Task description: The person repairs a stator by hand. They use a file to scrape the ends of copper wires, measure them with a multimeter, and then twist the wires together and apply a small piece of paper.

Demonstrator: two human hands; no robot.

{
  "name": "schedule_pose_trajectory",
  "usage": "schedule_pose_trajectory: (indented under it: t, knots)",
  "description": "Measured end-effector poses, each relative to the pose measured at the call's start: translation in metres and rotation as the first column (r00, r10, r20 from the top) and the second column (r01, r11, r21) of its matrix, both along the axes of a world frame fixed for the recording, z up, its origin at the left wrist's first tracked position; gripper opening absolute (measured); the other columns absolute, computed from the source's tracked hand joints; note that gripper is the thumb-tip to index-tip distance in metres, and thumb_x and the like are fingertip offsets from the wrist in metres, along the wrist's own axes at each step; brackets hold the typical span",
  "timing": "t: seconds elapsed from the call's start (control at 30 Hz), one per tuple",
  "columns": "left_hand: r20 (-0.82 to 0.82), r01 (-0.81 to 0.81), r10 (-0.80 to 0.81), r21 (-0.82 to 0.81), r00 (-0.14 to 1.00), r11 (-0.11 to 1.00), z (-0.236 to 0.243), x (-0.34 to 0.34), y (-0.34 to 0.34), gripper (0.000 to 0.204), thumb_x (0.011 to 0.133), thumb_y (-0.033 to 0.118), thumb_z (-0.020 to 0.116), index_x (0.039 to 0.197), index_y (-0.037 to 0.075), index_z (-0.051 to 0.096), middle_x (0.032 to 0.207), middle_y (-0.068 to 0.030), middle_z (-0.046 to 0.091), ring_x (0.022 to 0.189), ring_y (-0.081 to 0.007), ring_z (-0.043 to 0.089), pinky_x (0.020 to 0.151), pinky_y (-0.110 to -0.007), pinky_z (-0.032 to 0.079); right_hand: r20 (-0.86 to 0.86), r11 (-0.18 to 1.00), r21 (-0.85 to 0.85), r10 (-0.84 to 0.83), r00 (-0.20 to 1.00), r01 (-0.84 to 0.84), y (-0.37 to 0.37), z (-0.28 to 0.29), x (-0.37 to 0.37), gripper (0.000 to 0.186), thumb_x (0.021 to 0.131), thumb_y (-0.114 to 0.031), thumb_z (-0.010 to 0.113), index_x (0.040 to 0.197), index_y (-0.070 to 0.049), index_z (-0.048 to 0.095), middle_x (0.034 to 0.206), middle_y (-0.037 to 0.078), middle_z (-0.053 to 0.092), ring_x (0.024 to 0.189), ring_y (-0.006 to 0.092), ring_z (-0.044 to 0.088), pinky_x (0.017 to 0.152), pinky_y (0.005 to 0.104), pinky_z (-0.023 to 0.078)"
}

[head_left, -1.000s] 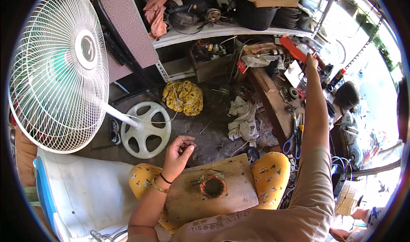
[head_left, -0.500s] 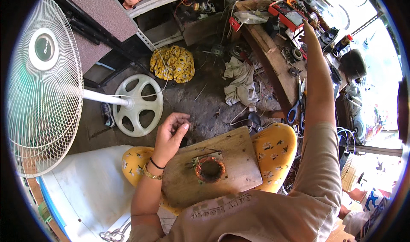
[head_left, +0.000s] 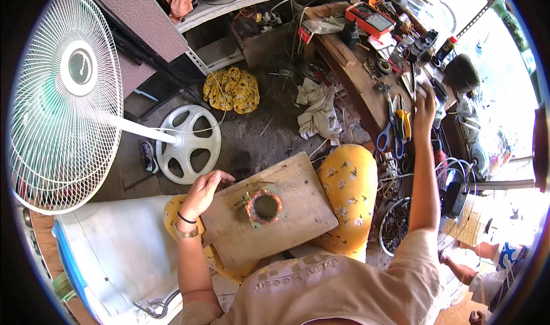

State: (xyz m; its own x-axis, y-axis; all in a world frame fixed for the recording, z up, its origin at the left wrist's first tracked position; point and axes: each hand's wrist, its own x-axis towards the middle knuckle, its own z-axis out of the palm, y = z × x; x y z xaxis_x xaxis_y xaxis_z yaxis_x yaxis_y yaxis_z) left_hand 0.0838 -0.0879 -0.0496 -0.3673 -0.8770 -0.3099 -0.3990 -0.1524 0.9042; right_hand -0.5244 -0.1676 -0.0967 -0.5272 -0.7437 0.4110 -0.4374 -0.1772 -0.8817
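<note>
A wooden board (head_left: 303, 204) lies tilted across my lap, bearing a ring-shaped copper coil (head_left: 278, 206) wrapped in orange, with a dark opening in its middle. At the board's far left corner is my left hand (head_left: 201, 194), thumb raised and fingers loosely extended, partly hidden. My right hand (head_left: 424, 110) reaches out to the workbench on the right. Its fingers are closed around something small and pale that I cannot make out. Just left of that hand lie yellow-handled pliers (head_left: 404, 124) and blue-handled scissors (head_left: 385, 138).
The curved wooden workbench (head_left: 362, 90) carries a red multimeter (head_left: 370, 20), tape rolls, a spray can (head_left: 444, 51) and loose parts. A white standing fan (head_left: 80, 73) is at the left. Cloths (head_left: 318, 108) lie on the floor. Another person's arm (head_left: 461, 270) shows at the lower right.
My right hand has drawn back from beside the multimeter to near the pliers. My left hand has lowered to the board's edge. The board and coil have shifted left and up in view.
</note>
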Motion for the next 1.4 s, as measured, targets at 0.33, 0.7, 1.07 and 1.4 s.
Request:
schedule_pose_trajectory:
  t: [0.33, 0.7, 1.07, 1.4]
  knots:
    - [0.210, 0.029, -0.005, -0.111, 0.978, 0.993, 0.006, -0.008, 0.024, 0.029, 0.104, 0.025, 0.056, 0.116, 0.001, 0.068, 0.098, -0.0093, 0.073, 0.090, -0.0163, 0.065, 0.084, -0.031, 0.050, 0.015, 0.924, 0.221, -0.322, 0.947, 0.311, 0.215, -0.119, 0.065, 0.021, 0.092, 0.000, 0.056, 0.112, 0.000, 0.064, 0.115, 0.010, 0.058, 0.103, 0.0187, 0.058, 0.088, 0.0300, 0.047]
    - [0.305, 0.041, 0.022, -0.197, 0.952, 0.980, 0.022, -0.026, 0.025, 0.028, 0.099, 0.026, 0.062, 0.115, 0.005, 0.069, 0.098, -0.0142, 0.074, 0.087, -0.0269, 0.071, 0.078, -0.036, 0.053, -0.733, 0.999, -0.039, -0.040, 0.680, 0.016, -0.128, 0.066, 0.016, 0.021, 0.093, -0.017, 0.064, 0.110, -0.008, 0.072, 0.108, 0.014, 0.068, 0.102, 0.0379, 0.061, 0.090, 0.0424, 0.049]
    - [0.379, -0.044, 0.101, -0.154, 0.920, 0.987, 0.016, -0.031, 0.015, 0.024, 0.097, 0.027, 0.062, 0.109, 0.009, 0.073, 0.082, -0.0136, 0.072, 0.074, -0.0273, 0.071, 0.068, -0.036, 0.052, -0.966, 0.886, 0.245, 0.188, 0.179, 0.393, -0.273, 0.007, -0.010, 0.044, 0.094, -0.019, 0.052, 0.134, -0.033, 0.063, 0.163, 0.015, 0.028, 0.152, 0.0416, 0.020, 0.109, 0.0753, 0.027]
    - [0.357, -0.030, 0.086, -0.159, 0.930, 0.987, 0.019, -0.023, 0.026, 0.022, 0.100, 0.017, 0.059, 0.106, 0.000, 0.071, 0.089, -0.0171, 0.072, 0.077, -0.0233, 0.068, 0.074, -0.033, 0.052, -0.564, 0.966, -0.196, -0.251, 0.787, 0.167, 0.067, -0.009, 0.030, 0.029, 0.089, 0.003, 0.062, 0.117, -0.002, 0.064, 0.132, 0.020, 0.053, 0.127, 0.0338, 0.053, 0.104, 0.0386, 0.044]
